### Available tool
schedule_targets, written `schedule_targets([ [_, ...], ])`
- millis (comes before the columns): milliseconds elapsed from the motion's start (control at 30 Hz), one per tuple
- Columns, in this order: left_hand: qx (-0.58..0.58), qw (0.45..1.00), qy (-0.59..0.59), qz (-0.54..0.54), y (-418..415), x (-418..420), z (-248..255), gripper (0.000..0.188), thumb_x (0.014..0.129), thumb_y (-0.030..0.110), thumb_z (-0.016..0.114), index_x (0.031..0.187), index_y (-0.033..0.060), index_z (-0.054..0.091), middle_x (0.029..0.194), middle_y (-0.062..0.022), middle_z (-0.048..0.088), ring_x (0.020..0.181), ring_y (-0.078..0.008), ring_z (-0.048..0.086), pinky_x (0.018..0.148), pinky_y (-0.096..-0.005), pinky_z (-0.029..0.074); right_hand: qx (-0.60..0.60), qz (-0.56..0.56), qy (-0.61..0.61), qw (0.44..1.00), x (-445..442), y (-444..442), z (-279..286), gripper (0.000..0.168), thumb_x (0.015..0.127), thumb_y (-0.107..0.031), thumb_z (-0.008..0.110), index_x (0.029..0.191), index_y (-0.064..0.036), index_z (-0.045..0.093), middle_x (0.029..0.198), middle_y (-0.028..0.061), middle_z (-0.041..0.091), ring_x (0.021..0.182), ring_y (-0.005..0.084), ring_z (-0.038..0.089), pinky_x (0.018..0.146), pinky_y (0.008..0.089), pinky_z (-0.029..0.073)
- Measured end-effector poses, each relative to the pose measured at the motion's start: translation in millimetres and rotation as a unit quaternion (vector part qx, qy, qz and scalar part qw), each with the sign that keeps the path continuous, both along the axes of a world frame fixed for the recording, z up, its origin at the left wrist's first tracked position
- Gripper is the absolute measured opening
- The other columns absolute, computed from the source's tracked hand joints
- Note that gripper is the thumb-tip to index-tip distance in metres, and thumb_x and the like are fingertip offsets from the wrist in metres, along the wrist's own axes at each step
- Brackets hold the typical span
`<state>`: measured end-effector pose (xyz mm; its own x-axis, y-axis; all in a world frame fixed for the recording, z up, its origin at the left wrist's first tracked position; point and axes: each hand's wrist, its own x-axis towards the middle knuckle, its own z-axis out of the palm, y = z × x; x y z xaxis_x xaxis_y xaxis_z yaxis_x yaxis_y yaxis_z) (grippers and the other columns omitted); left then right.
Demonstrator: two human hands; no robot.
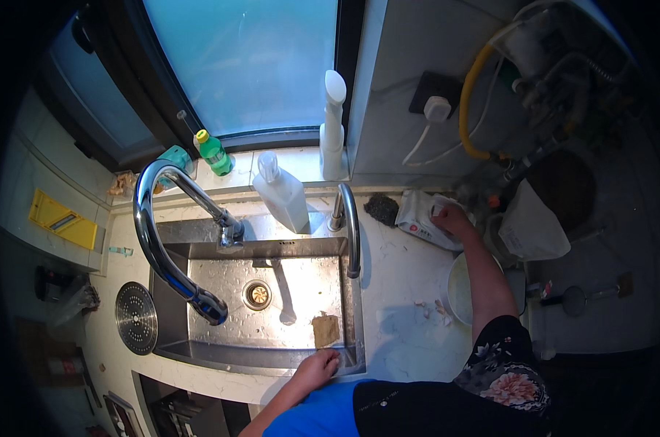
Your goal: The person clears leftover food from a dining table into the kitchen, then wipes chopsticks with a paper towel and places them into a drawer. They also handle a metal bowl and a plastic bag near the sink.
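My right hand [452, 219] reaches over the worktop to a white soft packet [425, 226] that bears writing. Its fingers are curled at an opening in the top of the packet; what the fingertips pinch is hidden. My left hand [318, 367] rests at the front rim of the steel sink [231, 306], fingers curled together with nothing visible in them. Just beyond it, inside the basin, lies a flat brown cloth or scouring pad [325, 330]. A dark steel-wool scrubber [381, 210] sits left of the packet. Under my right forearm stands a pale round bowl [459, 292], partly covered.
A chrome gooseneck tap [147, 229] arches over the sink; a smaller spout [353, 235] stands right. Behind are a pump bottle [281, 194] and a green bottle [215, 153]. A perforated steel disc [136, 318] lies left. Garlic pieces [439, 311] lie near the bowl.
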<state>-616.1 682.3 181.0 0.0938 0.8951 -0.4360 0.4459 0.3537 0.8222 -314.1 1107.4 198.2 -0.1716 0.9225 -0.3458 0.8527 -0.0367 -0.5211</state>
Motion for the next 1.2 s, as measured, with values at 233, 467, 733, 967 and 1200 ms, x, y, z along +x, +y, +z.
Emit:
schedule_targets([
  [233, -0.009, 1.0, -0.005, -0.001, 3, 3, 4, 0.028, 0.086, 0.024, 0.054, 0.103, 0.0032, 0.059, 0.095, -0.019, 0.061, 0.088, -0.0351, 0.06, 0.076, -0.0393, 0.048, 0.103, 0.0, -0.013, 0.995, 10, -1, -19, 0.017, 0.068, -0.016, 0.067, 0.07, -0.001, 0.06, 0.063, 0.0099, 0.062, 0.055, 0.0188, 0.059, 0.053, 0.0327, 0.047],
  [467, -0.009, 1.0, -0.006, 0.005, 1, 1, 5, 0.028, 0.086, 0.024, 0.054, 0.103, 0.0033, 0.06, 0.095, -0.019, 0.061, 0.088, -0.035, 0.06, 0.076, -0.0399, 0.047, -0.034, -0.093, 0.059, 0.993, 5, -3, -4, 0.017, 0.065, -0.016, 0.067, 0.069, -0.002, 0.06, 0.07, 0.0122, 0.062, 0.067, 0.0221, 0.061, 0.06, 0.0344, 0.048],
  [733, -0.015, 1.0, 0.011, -0.016, 3, 3, 2, 0.029, 0.085, 0.02, 0.056, 0.108, 0.0026, 0.059, 0.097, -0.0187, 0.063, 0.089, -0.0313, 0.061, 0.078, -0.0359, 0.048, 0.218, 0.097, -0.037, 0.97, 5, -11, -2, 0.018, 0.07, -0.018, 0.064, 0.078, -0.002, 0.065, 0.082, 0.0158, 0.063, 0.078, 0.0306, 0.062, 0.07, 0.0391, 0.049],
  [967, 0.001, 1.0, 0.003, 0.001, -2, 4, -1, 0.027, 0.085, 0.024, 0.054, 0.102, 0.0033, 0.06, 0.095, -0.0192, 0.061, 0.088, -0.0355, 0.06, 0.076, -0.0405, 0.048, 0.244, 0.136, -0.183, 0.942, -1, -14, -9, 0.014, 0.071, -0.014, 0.06, 0.079, -0.005, 0.067, 0.084, 0.0179, 0.063, 0.082, 0.033, 0.061, 0.075, 0.042, 0.048],
  [1200, -0.013, 1.0, 0.012, -0.006, -2, 3, -2, 0.029, 0.085, 0.02, 0.056, 0.108, 0.0036, 0.059, 0.096, -0.0183, 0.063, 0.088, -0.0312, 0.062, 0.077, -0.0362, 0.049, 0.232, 0.176, -0.227, 0.929, -11, -11, 0, 0.015, 0.07, -0.016, 0.058, 0.077, -0.005, 0.066, 0.083, 0.0164, 0.064, 0.08, 0.0327, 0.061, 0.074, 0.0429, 0.049],
])
